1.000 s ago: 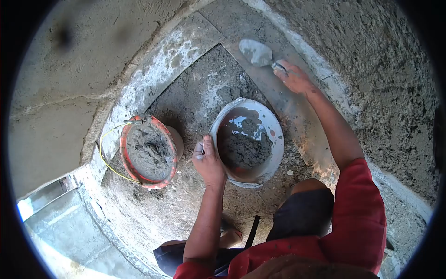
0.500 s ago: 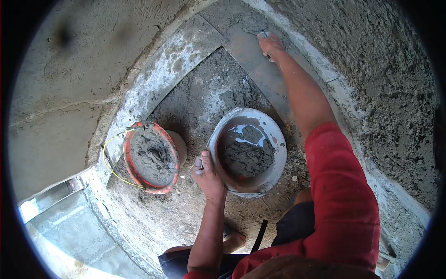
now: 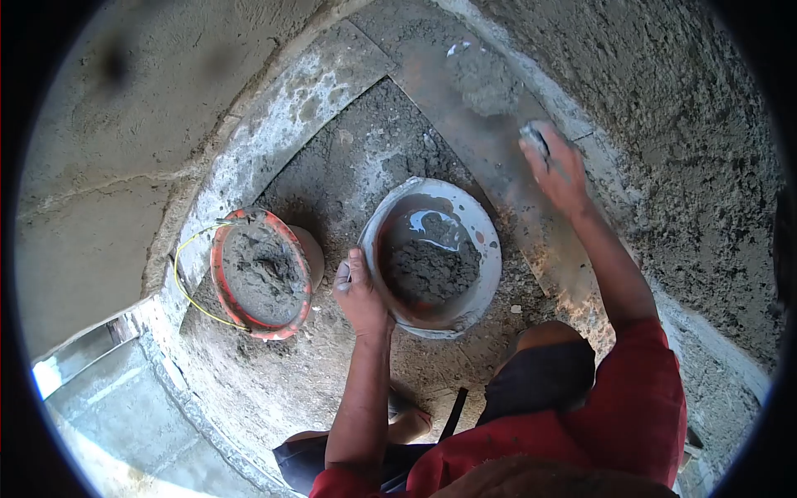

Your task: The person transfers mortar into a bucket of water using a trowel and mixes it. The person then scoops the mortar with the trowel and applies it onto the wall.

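My left hand [image 3: 359, 292] is closed in a fist against the left outer side of a white tub [image 3: 491, 270]; what its grey-smeared fingers hold, if anything, is hidden. Wet grey mortar [image 3: 432, 272] with a shiny puddle of water lies in that tub. Over the grey-coated ledge [image 3: 477, 137] along the right wall, my right hand [image 3: 560, 170] is closed around a small grey, mortar-smeared tool [image 3: 535, 139], whose lower part is blurred or hidden. A patch of mortar [image 3: 488, 83] sits on the ledge, farther off than this hand.
An orange-rimmed bucket [image 3: 304, 264] of mortar with a yellow handle [image 3: 178, 278] stands left of the tub. Rough plastered wall [image 3: 706, 158] rises on the right, smoother wall [image 3: 108, 158] on the left. My knee [image 3: 548, 357] is close below the tub.
My right hand has come back along the ledge, nearer to me and rightward, uncovering the mortar patch. The left hand keeps its place at the tub; the whole view has shifted slightly.
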`<act>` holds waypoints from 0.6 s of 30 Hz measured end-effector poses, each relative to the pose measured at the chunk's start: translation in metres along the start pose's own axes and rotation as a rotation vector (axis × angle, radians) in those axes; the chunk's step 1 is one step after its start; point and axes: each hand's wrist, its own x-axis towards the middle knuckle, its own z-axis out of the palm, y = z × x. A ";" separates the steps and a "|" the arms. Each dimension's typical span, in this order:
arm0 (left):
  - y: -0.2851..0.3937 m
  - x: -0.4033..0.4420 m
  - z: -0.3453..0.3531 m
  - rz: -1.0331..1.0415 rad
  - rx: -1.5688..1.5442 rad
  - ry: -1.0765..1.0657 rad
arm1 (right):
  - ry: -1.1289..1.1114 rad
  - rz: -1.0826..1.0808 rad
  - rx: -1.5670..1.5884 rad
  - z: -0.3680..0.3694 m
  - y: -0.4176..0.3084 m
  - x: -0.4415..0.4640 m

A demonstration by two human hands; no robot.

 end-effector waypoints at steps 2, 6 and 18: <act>0.003 0.001 -0.001 -0.012 0.003 -0.005 | -0.053 -0.125 0.023 -0.015 -0.015 -0.056; 0.003 0.004 -0.004 -0.047 0.003 -0.051 | -0.296 -0.250 -0.082 -0.027 -0.018 -0.102; 0.006 -0.017 0.003 0.000 -0.011 -0.032 | -0.150 0.410 -0.141 0.154 0.162 0.090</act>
